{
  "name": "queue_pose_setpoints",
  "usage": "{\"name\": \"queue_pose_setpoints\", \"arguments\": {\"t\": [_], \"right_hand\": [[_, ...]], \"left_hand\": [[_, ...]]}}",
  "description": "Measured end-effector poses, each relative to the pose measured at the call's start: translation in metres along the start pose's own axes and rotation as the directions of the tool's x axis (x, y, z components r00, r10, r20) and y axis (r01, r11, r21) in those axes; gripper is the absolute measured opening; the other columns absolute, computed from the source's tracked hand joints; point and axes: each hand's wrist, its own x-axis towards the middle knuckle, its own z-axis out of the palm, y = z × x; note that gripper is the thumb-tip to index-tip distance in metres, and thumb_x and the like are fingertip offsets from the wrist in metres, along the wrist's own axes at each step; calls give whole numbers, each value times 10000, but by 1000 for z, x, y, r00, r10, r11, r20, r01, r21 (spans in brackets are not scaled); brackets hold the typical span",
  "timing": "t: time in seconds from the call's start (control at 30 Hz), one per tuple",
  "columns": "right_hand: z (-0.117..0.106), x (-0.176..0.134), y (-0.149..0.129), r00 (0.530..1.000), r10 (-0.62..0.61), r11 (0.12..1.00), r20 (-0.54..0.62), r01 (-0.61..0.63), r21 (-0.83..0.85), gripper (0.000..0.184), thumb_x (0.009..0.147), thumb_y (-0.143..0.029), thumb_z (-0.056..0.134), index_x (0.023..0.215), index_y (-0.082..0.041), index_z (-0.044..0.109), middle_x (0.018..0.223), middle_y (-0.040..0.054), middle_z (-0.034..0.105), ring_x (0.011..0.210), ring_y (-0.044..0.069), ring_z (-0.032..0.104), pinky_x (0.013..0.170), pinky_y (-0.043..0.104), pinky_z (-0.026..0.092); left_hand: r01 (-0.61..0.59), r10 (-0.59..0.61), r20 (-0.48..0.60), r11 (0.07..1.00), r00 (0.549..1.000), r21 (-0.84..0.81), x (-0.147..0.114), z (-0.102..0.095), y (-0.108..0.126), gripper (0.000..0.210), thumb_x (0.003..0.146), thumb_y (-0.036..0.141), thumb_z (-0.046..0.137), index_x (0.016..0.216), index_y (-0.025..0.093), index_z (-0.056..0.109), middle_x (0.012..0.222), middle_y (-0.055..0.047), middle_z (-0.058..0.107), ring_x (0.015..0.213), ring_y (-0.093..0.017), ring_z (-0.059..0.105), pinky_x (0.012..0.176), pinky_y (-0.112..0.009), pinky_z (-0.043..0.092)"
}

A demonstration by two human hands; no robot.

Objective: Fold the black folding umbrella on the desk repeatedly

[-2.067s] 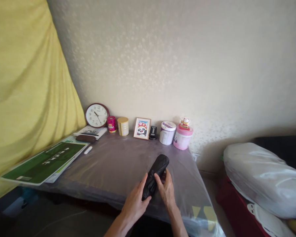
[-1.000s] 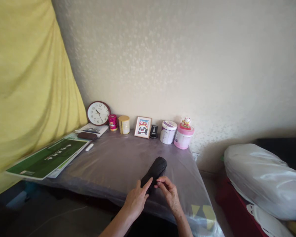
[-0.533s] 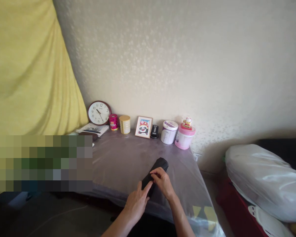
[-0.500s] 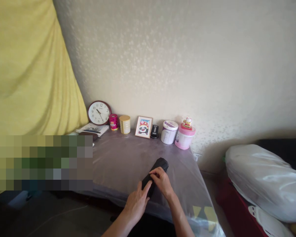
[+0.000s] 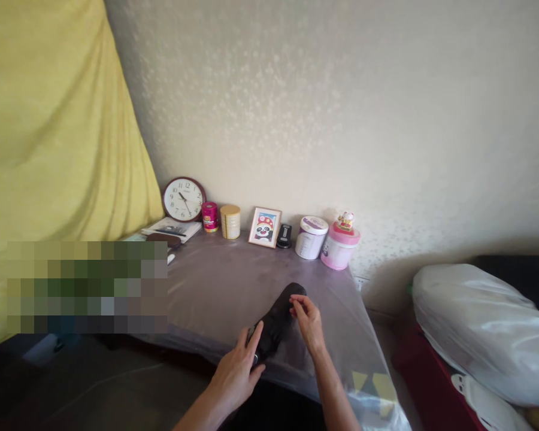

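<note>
A black folding umbrella (image 5: 273, 326) lies slantwise across the near part of the table, its far end pointing up and right. Its cloth looks loose and bunched along the middle. At the near end, my left hand (image 5: 239, 364) grips the handle with fingers and thumb on either side; a small shiny round part shows between them. My right hand (image 5: 308, 320) is at the far end, thumb and fingertips pinched together at the edge of the cloth. Exactly which bit of cloth or strap it pinches is too small to make out.
Along the wall stand a clock (image 5: 184, 199), a pink can (image 5: 209, 217), a yellow-lidded can (image 5: 230, 222), a panda picture frame (image 5: 265, 227), a black object (image 5: 284, 236) and two tubs (image 5: 311, 238). A plastic-covered bundle (image 5: 480, 329) is at right; a yellow curtain (image 5: 58, 120) hangs left.
My right hand has moved from the umbrella's middle up to its far end. The umbrella's cloth has gone from tightly wrapped to looser. My left hand has shifted slightly down and left towards the handle.
</note>
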Motion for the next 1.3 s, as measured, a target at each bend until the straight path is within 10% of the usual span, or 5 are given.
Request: {"name": "queue_pose_setpoints", "arguments": {"t": [0.4, 0.63, 0.87, 1.07, 1.3], "right_hand": [[21, -11, -3, 873, -326, 782, 363, 464, -415, 367, 704, -125, 473, 999, -234, 663, 865, 22, 681, 763, 172, 582, 768, 320, 473], [10, -13, -3, 946, -232, 961, 226, 259, -98, 214, 747, -246, 512, 866, -209, 686, 790, 29, 665, 760, 168, 602, 737, 288, 474], [-56, -18, 0, 989, -150, 981, -9, 148, -127, 283, 673, -317, 583, 904, -193, 686, 843, 43, 657, 731, 172, 574, 686, 281, 469], [-91, -19, 27, 992, 4, 987, -128, -25, -160, 385, 668, -394, 555, 951, -153, 655, 692, 25, 653, 681, 188, 599, 662, 291, 473], [-96, -22, 51, 986, -37, 966, -165, -7, -257, 398, 679, -473, 512, 886, -167, 661, 772, 54, 680, 737, 211, 619, 699, 303, 473]], "left_hand": [[-84, 82, -67, 996, 994, -22, -1, 9, 1, 862, 720, 10, 436, 1417, 274, 2, 1525, -73, -11, 1301, -209, 352, 980, -283, 395], [-85, 84, -48, 996, 995, -12, 2, 12, 1, 858, 655, -87, 300, 1424, 207, 55, 1518, -54, 112, 1333, -143, 283, 1037, -231, 319], [-85, 76, -76, 988, 994, -130, 5, 10, -4, 811, 681, -5, 360, 1420, 218, 112, 1508, -71, 156, 1236, -181, 441, 989, -265, 381], [59, -96, -85, 931, 992, -360, 16, -3, -27, 648, 721, 156, 429, 1352, 231, 299, 1149, -59, 613, 1002, -194, 614, 892, -353, 469], [57, -69, -213, 996, 975, -63, 11, -13, -38, 671, 813, 202, 392, 1417, 253, 105, 1500, -117, 135, 1165, -254, 505, 897, -347, 444]]}}
